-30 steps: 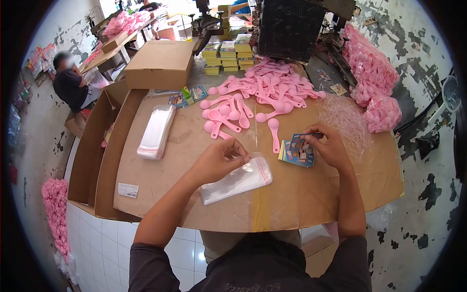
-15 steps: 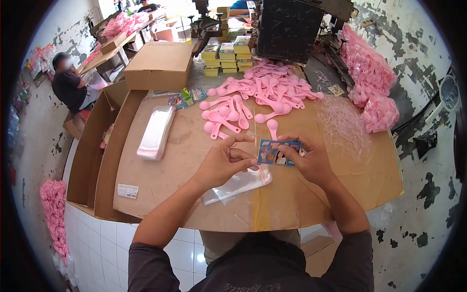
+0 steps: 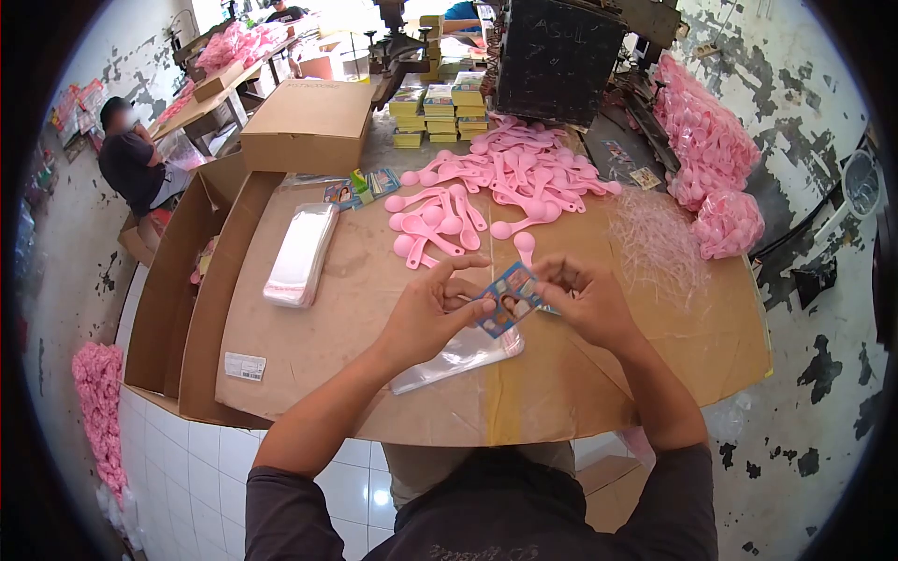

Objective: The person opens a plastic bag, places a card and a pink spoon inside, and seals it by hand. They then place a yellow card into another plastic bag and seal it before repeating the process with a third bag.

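My left hand (image 3: 435,304) pinches a small printed card (image 3: 510,301) with blue edges by its lower left side, the card tilted. At the card's right side, my right hand (image 3: 585,301) has its fingers curled; a sliver of another blue card (image 3: 549,309) shows under its thumb. Below the hands lies a stack of clear plastic sleeves (image 3: 449,363), partly covered by my left hand. A single pink measuring spoon (image 3: 525,249) lies just beyond the hands, in front of a pile of pink spoons (image 3: 533,173).
Another stack of clear sleeves (image 3: 301,254) lies left on the cardboard-covered table (image 3: 655,374). Behind it are loose cards (image 3: 374,187), a closed carton (image 3: 304,126) and stacked card bundles (image 3: 440,112). Pink shreds (image 3: 659,238) and bagged spoons (image 3: 730,220) are right. A person (image 3: 140,164) sits far left.
The card, held level in my right hand before, is now tilted and gripped by my left hand. It has moved slightly left, and my right fingers have lifted and curled.
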Motion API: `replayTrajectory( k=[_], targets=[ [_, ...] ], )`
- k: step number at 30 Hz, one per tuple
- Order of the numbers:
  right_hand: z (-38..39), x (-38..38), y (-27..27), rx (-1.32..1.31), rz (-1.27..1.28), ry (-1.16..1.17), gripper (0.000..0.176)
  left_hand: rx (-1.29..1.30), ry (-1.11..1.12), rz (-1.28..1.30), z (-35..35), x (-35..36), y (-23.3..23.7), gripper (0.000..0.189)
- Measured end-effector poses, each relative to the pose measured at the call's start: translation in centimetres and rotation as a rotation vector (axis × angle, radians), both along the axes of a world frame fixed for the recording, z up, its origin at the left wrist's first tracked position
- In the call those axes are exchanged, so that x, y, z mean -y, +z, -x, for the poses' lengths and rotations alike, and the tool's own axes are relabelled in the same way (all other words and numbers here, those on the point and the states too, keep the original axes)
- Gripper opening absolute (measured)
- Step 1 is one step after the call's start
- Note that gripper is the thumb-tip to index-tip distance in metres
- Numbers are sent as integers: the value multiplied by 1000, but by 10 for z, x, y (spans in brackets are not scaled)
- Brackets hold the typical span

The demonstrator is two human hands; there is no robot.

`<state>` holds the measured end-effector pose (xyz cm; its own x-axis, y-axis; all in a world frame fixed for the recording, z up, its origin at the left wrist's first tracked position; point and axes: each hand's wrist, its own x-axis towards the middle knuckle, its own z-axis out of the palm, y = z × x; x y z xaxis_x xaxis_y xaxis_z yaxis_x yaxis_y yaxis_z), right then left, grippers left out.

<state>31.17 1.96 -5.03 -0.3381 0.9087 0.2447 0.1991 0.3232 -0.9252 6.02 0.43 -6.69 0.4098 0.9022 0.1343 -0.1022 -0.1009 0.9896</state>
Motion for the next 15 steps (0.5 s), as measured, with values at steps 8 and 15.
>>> replayTrajectory(
  k=[8,15],
  targets=[
    [10,3,3,215,-33,27,14,-112,-2,-17,-2,2,-1,51],
    [5,-29,-1,384,-442,32,19,-175,12,-15,4,-3,-4,46]
  ],
)
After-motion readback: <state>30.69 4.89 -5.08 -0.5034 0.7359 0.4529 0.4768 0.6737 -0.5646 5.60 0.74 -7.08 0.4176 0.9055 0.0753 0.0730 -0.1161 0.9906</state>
